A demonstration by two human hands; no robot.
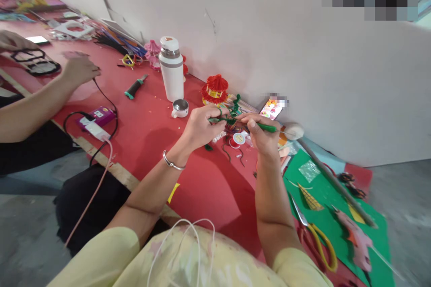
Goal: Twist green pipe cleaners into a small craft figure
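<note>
Over the red table point(215, 179), my left hand point(205, 128) has its fingers closed on a green fuzzy stem point(236, 101), whose upper part curls above the fingertips. Close beside it, my right hand point(264, 136) grips a slim tool with a green handle point(267, 127); a thin metal shaft shows at its right end. Its other end, near the stem, is partly hidden by my fingers, so contact is unclear. Just below the hands lie a spool of red thread point(237, 140) and short dark cord pieces point(226, 151).
A white flask point(171, 71), metal cup point(180, 107) and red paper lantern point(215, 89) stand behind. Scissors point(314, 235), a pink glue gun point(355, 242) and a stick point(336, 181) lie right. At left, a co-worker's hands point(79, 69) handle a black-edged frame; a purple box point(97, 117) trails cables.
</note>
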